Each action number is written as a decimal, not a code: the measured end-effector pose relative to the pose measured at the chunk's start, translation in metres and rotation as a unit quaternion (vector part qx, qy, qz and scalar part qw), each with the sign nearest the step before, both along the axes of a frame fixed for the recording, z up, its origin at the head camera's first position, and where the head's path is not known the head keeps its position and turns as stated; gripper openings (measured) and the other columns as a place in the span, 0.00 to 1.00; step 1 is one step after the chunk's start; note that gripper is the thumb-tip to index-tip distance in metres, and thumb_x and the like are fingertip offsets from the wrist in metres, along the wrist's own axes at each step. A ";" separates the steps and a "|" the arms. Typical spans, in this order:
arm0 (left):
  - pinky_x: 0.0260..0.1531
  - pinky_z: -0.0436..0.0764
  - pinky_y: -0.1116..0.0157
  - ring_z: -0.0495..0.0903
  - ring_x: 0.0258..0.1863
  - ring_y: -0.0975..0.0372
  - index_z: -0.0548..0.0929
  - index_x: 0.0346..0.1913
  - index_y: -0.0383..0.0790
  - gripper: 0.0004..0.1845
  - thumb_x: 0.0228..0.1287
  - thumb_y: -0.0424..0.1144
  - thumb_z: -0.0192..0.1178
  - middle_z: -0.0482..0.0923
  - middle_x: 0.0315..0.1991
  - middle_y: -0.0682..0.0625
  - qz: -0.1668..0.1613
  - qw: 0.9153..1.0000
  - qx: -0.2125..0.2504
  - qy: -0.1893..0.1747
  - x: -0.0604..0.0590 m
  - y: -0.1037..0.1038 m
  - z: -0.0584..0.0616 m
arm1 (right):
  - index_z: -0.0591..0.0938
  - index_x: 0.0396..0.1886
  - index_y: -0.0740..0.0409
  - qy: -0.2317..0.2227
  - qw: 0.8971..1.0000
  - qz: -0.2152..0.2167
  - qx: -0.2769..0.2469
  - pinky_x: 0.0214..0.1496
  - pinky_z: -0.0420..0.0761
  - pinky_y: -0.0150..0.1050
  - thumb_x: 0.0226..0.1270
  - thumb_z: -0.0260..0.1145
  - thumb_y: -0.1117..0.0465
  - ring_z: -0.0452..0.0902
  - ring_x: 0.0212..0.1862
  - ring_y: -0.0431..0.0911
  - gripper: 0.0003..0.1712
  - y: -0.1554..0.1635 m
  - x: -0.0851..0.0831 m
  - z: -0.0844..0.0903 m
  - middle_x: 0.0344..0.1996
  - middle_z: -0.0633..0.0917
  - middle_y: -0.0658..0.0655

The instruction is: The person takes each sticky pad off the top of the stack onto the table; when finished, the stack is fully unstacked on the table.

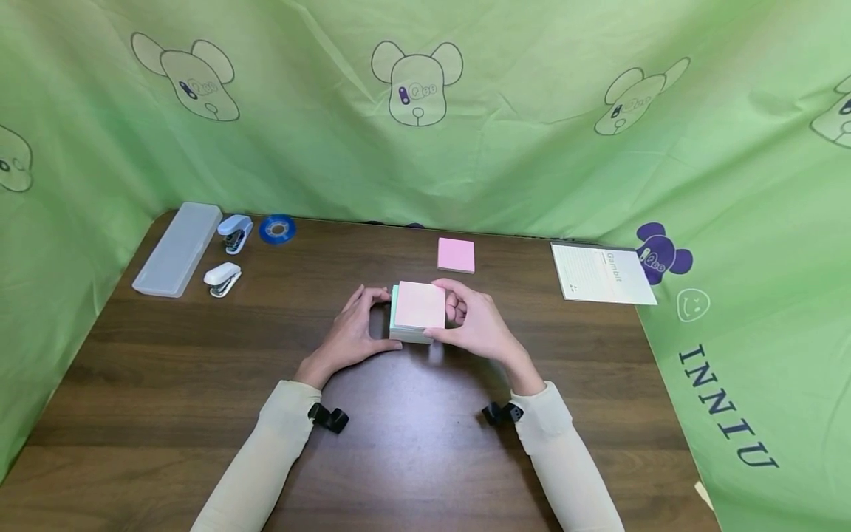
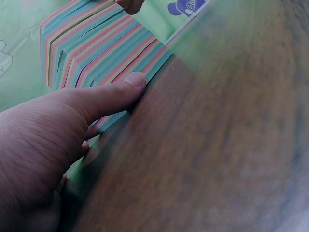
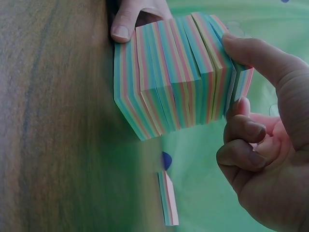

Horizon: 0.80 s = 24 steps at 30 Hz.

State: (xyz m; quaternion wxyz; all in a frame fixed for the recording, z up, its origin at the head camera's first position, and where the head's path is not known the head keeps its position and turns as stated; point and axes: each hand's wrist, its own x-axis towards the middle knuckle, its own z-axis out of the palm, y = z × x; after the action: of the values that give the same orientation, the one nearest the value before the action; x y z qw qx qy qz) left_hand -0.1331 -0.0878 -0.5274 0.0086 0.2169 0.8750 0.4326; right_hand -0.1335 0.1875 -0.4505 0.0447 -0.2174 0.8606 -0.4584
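A tall stack of sticky note pads (image 1: 411,336), striped pink, yellow and blue-green along its sides, stands in front of me on the table. My left hand (image 1: 351,329) holds it low on the left, the thumb against the front near the tabletop in the left wrist view. At the top, my right hand (image 1: 482,322) pinches the uppermost pad (image 1: 422,304), which has a pale pink face and sits slightly right of the green one beneath. In the right wrist view the right thumb lies on that pad's near side, other fingers curled below.
Behind the stack lies a separate pink sticky note pad (image 1: 456,255). A notepad (image 1: 601,273) is at the back right. At the back left are a translucent case (image 1: 178,250), a blue stapler (image 1: 236,233), a white stapler (image 1: 222,278) and blue tape (image 1: 277,229). Green cloth (image 1: 319,148) borders the table.
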 end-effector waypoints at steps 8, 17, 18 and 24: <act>0.91 0.45 0.49 0.71 0.80 0.45 0.69 0.69 0.33 0.49 0.51 0.42 0.91 0.79 0.68 0.37 0.002 1.000 0.001 -0.009 0.000 0.000 0.001 | 0.82 0.70 0.59 -0.005 1.000 -0.011 -0.013 0.33 0.72 0.27 0.54 0.91 0.62 0.71 0.32 0.45 0.43 0.005 -0.002 0.003 0.30 0.77 0.54; 0.91 0.45 0.50 0.70 0.81 0.46 0.70 0.68 0.34 0.48 0.50 0.41 0.91 0.79 0.69 0.38 0.001 1.000 0.009 -0.008 0.000 -0.001 0.001 | 0.82 0.71 0.58 0.001 0.999 -0.025 -0.039 0.33 0.70 0.26 0.54 0.90 0.66 0.69 0.32 0.44 0.44 0.017 -0.006 0.008 0.32 0.76 0.57; 0.91 0.45 0.50 0.70 0.81 0.46 0.70 0.68 0.34 0.48 0.51 0.41 0.91 0.79 0.69 0.38 0.000 1.000 0.009 -0.008 0.000 -0.001 0.001 | 0.82 0.71 0.58 0.002 0.999 -0.029 -0.043 0.33 0.70 0.26 0.54 0.90 0.66 0.69 0.32 0.44 0.44 0.019 -0.006 0.008 0.32 0.76 0.57; 0.91 0.45 0.50 0.71 0.80 0.46 0.70 0.68 0.34 0.48 0.50 0.40 0.91 0.79 0.69 0.38 -0.004 1.000 0.011 -0.003 0.000 0.000 0.001 | 0.82 0.72 0.58 -0.005 0.997 -0.048 -0.061 0.33 0.70 0.25 0.54 0.89 0.69 0.68 0.33 0.44 0.44 0.034 -0.010 0.010 0.33 0.75 0.60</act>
State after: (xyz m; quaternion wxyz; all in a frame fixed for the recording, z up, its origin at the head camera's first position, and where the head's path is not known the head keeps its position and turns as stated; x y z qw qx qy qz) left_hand -0.1336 -0.0883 -0.5259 0.0103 0.2193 0.8694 0.4427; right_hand -0.1434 0.2216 -0.4401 0.0136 -0.1758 0.8403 -0.5126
